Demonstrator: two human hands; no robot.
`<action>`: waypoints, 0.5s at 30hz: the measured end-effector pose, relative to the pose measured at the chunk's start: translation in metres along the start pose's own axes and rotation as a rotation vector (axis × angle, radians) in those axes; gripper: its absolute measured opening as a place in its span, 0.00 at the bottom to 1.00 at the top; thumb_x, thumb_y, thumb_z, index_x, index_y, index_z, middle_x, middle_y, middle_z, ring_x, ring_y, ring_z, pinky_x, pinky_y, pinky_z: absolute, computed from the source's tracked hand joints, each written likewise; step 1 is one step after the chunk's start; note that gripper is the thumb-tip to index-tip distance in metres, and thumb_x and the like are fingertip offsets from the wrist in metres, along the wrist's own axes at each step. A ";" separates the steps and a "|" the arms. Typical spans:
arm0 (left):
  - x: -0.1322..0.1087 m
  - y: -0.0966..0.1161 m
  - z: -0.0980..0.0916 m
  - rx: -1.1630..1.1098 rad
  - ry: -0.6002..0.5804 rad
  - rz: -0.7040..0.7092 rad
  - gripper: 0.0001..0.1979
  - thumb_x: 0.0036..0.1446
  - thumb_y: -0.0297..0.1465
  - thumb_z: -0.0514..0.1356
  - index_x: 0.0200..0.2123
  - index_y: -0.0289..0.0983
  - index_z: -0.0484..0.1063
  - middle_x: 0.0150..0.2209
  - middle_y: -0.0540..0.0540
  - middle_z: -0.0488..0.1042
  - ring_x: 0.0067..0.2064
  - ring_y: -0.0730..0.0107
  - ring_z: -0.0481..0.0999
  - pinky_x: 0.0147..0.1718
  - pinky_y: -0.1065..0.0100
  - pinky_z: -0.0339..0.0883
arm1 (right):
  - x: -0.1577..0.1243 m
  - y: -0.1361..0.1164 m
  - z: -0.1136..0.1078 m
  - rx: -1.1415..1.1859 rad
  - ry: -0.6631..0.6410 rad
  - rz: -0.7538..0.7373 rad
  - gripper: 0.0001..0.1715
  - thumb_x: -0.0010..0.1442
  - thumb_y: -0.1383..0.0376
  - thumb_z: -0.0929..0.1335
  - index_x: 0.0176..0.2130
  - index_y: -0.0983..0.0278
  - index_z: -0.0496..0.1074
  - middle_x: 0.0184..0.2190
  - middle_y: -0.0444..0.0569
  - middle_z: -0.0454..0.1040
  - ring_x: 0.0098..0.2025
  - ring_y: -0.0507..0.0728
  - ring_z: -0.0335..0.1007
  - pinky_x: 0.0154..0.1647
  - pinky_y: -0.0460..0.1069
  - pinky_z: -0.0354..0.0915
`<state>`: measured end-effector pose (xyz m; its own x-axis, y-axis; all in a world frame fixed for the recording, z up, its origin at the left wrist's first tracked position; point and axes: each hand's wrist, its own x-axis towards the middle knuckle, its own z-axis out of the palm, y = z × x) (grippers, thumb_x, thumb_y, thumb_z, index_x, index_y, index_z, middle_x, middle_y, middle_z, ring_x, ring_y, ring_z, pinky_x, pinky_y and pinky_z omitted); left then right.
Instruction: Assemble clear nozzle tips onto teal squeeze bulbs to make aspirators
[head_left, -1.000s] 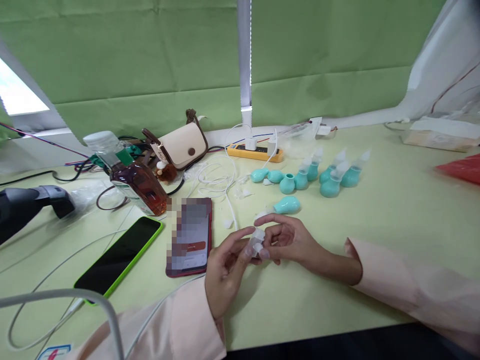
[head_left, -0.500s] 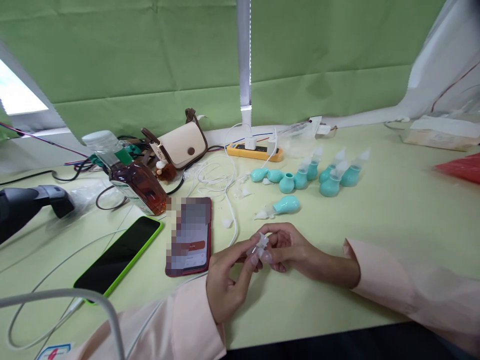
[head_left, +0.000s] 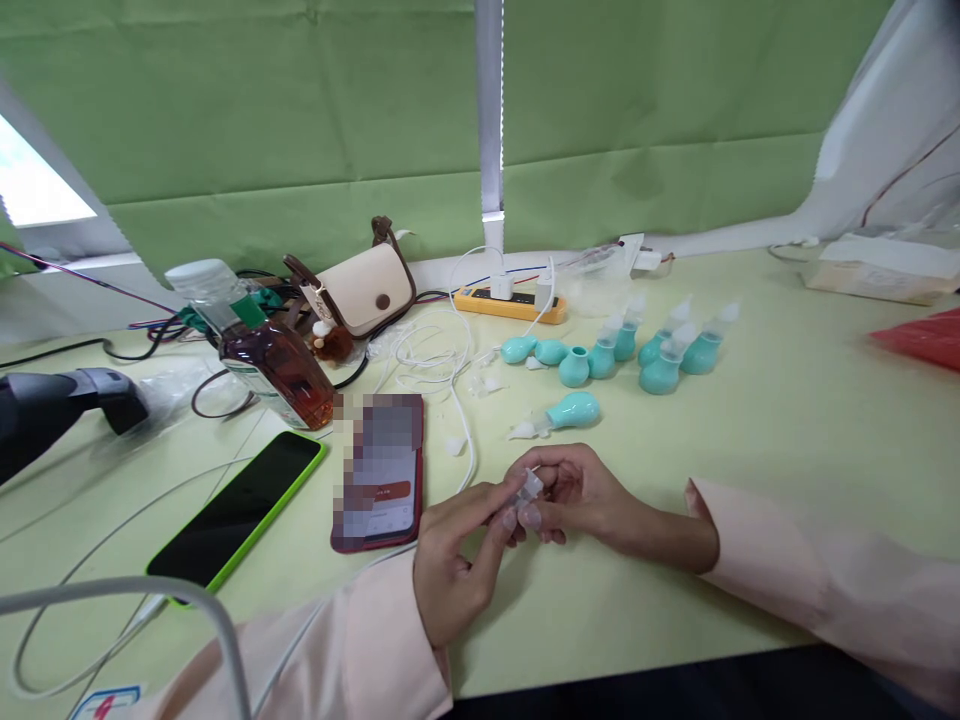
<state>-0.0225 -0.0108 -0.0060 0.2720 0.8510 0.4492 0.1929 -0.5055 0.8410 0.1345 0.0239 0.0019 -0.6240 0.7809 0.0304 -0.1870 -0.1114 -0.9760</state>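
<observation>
My left hand [head_left: 457, 555] and my right hand [head_left: 581, 495] meet over the pale green table [head_left: 787, 440], both pinching one small clear plastic part [head_left: 527, 488] between their fingertips. Just beyond my fingers lies a teal rubber bulb with a clear tip [head_left: 562, 414] on its side. Farther back stands a cluster of several more teal bulbs [head_left: 637, 350], some fitted with clear tips. A loose clear tip [head_left: 455, 445] lies left of my hands.
A red phone [head_left: 381, 470] and a green-cased phone [head_left: 240, 508] lie at the left. Behind them are a brown bottle [head_left: 266, 360], a cream handbag [head_left: 360, 290], white cables [head_left: 439, 360], a yellow power strip [head_left: 510, 303] and a black scanner [head_left: 52, 405].
My hands have drawn closer together and slightly toward me. My right fingers went from spread to curled around the clear part.
</observation>
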 end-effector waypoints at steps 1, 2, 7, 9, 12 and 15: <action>0.000 0.000 0.000 -0.001 0.004 0.021 0.15 0.53 0.24 0.52 0.45 0.37 0.68 0.24 0.48 0.70 0.25 0.75 0.68 0.27 0.72 0.64 | -0.001 -0.001 0.001 -0.028 0.018 -0.001 0.12 0.45 0.67 0.69 0.32 0.69 0.67 0.18 0.44 0.69 0.17 0.45 0.61 0.15 0.40 0.56; -0.001 0.000 0.000 -0.017 0.004 0.027 0.15 0.53 0.24 0.52 0.45 0.37 0.68 0.23 0.49 0.69 0.25 0.75 0.67 0.27 0.71 0.63 | -0.002 -0.002 0.002 -0.047 0.030 0.000 0.12 0.45 0.66 0.69 0.32 0.69 0.67 0.17 0.42 0.68 0.16 0.45 0.59 0.15 0.40 0.56; 0.003 0.003 0.003 -0.319 -0.010 -0.223 0.13 0.55 0.28 0.50 0.44 0.35 0.69 0.23 0.48 0.69 0.22 0.75 0.67 0.22 0.71 0.63 | 0.003 0.002 -0.005 0.060 0.009 0.066 0.12 0.44 0.64 0.70 0.29 0.70 0.69 0.18 0.45 0.70 0.17 0.46 0.62 0.16 0.41 0.58; 0.007 0.003 0.003 -0.464 -0.009 -0.359 0.13 0.55 0.30 0.51 0.43 0.33 0.68 0.22 0.48 0.69 0.20 0.74 0.67 0.19 0.71 0.62 | 0.006 0.006 -0.009 0.139 0.015 0.094 0.12 0.45 0.62 0.69 0.29 0.70 0.70 0.18 0.46 0.70 0.18 0.47 0.64 0.16 0.41 0.59; 0.011 0.001 0.003 -0.649 -0.015 -0.476 0.14 0.55 0.32 0.51 0.42 0.31 0.67 0.21 0.47 0.68 0.20 0.72 0.68 0.19 0.70 0.61 | 0.007 0.009 -0.012 0.167 0.055 0.103 0.11 0.48 0.62 0.68 0.27 0.70 0.69 0.18 0.46 0.70 0.19 0.47 0.64 0.17 0.41 0.60; 0.014 0.001 0.002 -0.743 -0.024 -0.544 0.14 0.53 0.32 0.53 0.40 0.30 0.68 0.22 0.45 0.69 0.21 0.70 0.69 0.21 0.69 0.61 | 0.007 0.010 -0.011 0.124 0.101 0.082 0.11 0.47 0.62 0.68 0.23 0.70 0.68 0.17 0.46 0.70 0.18 0.47 0.64 0.16 0.41 0.60</action>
<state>-0.0169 0.0003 0.0001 0.3421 0.9375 -0.0640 -0.3527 0.1912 0.9160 0.1364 0.0345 -0.0101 -0.5626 0.8232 -0.0764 -0.2348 -0.2477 -0.9400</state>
